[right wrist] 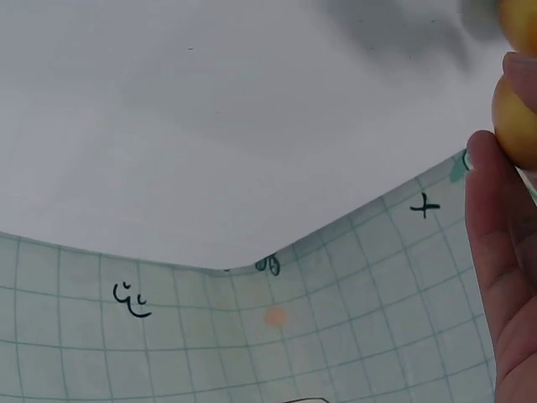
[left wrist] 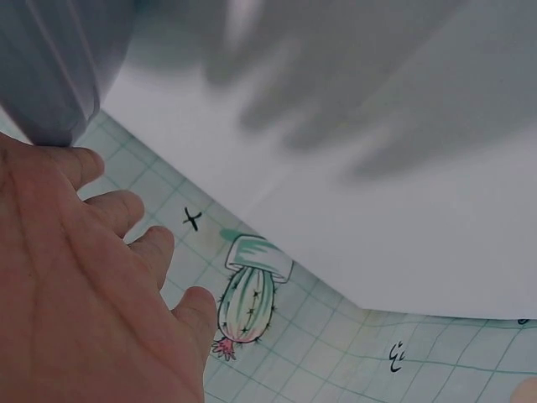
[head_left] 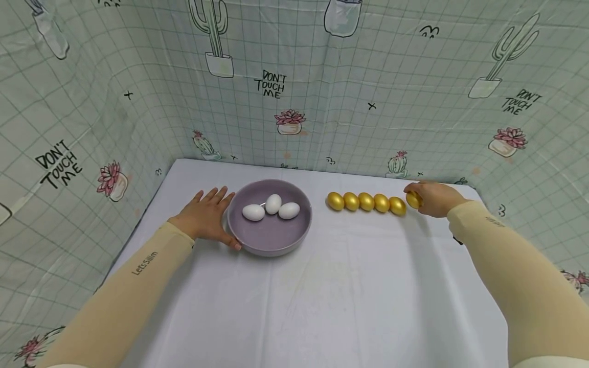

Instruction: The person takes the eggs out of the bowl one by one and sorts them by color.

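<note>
The right hand is pinching the rightmost gold egg between curled fingers and thumb, while the row of five gold eggs is lying just to its left; whether the held egg is touching its neighbour is hard to tell. The left hand is gripping nothing: its fingers are spreading nearly straight along the left side of the purple-grey bowl, the thumb touching its near-left wall. Inside, three white eggs are resting together toward the far half. The likeliest trouble is coming from the smooth, rounded shells: a sideways nudge from the right fingers could be setting the close-packed row rolling, and a weak pinch could be letting the held egg slip. A hard push by the left hand could be sliding the bowl rightward and jostling the white eggs. The row is sitting close to the far edge of the white counter, where the printed cloth is rising behind, and the right hand is working near the far right corner, so room there is running tight. Wider open room is stretching across the near side, with a narrower gap separating bowl and row.
</note>
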Tool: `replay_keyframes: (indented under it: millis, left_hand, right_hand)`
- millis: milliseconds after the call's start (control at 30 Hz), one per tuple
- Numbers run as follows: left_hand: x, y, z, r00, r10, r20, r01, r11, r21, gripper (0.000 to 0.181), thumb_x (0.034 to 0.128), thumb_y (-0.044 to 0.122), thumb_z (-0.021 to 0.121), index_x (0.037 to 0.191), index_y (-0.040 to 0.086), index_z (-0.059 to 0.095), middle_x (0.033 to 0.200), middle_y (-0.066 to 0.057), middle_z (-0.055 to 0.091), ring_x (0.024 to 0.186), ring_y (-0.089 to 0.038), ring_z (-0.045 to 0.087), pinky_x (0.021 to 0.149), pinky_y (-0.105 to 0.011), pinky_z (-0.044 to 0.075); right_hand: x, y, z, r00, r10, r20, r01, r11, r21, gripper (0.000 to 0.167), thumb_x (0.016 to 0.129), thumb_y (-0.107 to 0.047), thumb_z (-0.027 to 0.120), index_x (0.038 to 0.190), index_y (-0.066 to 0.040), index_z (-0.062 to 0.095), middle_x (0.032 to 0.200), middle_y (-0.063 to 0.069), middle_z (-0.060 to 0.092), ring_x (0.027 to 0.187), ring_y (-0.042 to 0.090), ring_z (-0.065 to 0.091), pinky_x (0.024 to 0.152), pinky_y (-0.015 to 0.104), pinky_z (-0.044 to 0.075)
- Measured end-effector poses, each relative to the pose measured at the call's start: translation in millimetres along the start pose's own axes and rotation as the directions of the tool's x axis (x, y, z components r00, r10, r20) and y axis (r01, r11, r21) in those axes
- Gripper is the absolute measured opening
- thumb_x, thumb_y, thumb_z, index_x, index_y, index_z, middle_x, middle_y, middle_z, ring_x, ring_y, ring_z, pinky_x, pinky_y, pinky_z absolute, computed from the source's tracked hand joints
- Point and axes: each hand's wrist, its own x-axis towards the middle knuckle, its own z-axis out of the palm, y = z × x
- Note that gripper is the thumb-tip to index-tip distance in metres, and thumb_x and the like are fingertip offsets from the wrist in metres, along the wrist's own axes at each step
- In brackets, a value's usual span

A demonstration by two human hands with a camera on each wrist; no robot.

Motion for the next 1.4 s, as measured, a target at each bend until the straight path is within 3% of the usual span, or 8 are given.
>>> replay_keyframes:
  millis: [467, 733, 1100, 1400]
  left_hand:
    - [1.8, -1.3, -1.4, 1.0, 0.002, 0.006, -0.002, 1.0, -0.004, 0.144, 0.0544, 0.082, 0.076, 0.158, 0.0, 0.02, 0.162, -0.025, 0.012, 0.149, -0.043, 0.009, 0.116, -0.06, 0.005]
    - [0.3, 2.0, -4.9, 1.0, 0.003, 0.01, -0.003, 1.0, -0.008, 0.143, 0.0555, 0.08, 0.077, 0.158, 0.0, 0.019, 0.163, -0.024, 0.011, 0.149, -0.043, 0.01, 0.117, -0.06, 0.005]
    - [-1.7, 4.7, -6.6, 1.0, 0.001, 0.009, -0.001, 1.0, -0.015, 0.14, 0.0569, 0.078, 0.079, 0.157, -0.001, 0.021, 0.162, -0.025, 0.014, 0.148, -0.043, 0.011, 0.117, -0.06, 0.007]
    - [-3.2, 2.9, -5.4, 1.0, -0.008, 0.009, 0.008, 1.0, -0.016, 0.141, 0.0564, 0.078, 0.079, 0.157, -0.001, 0.021, 0.162, -0.025, 0.013, 0.148, -0.043, 0.011, 0.116, -0.06, 0.006]
  right_hand:
    - [7.8, -2, 4, 0.997, 0.049, 0.065, -0.048, 0.999, -0.014, 0.053, 0.079, 0.004, 0.074, 0.13, -0.001, 0.06, 0.114, 0.021, 0.064, 0.098, 0.037, 0.06, 0.09, 0.06, 0.047]
    - [9.0, 5, 13, 0.996, 0.047, 0.071, -0.046, 0.999, -0.014, 0.051, 0.079, 0.004, 0.073, 0.128, -0.001, 0.061, 0.109, 0.018, 0.066, 0.094, 0.034, 0.061, 0.089, 0.06, 0.048]
    - [14.4, 7, 27, 0.996, 0.039, 0.077, -0.037, 0.999, -0.025, 0.045, 0.083, 0.001, 0.071, 0.127, -0.003, 0.063, 0.114, 0.02, 0.066, 0.106, 0.041, 0.06, 0.096, 0.064, 0.043]
    - [18.9, 9, 32, 0.997, 0.025, 0.068, -0.022, 0.999, -0.049, 0.048, 0.084, 0.0, 0.07, 0.131, -0.001, 0.06, 0.115, 0.023, 0.065, 0.107, 0.043, 0.06, 0.095, 0.063, 0.043]
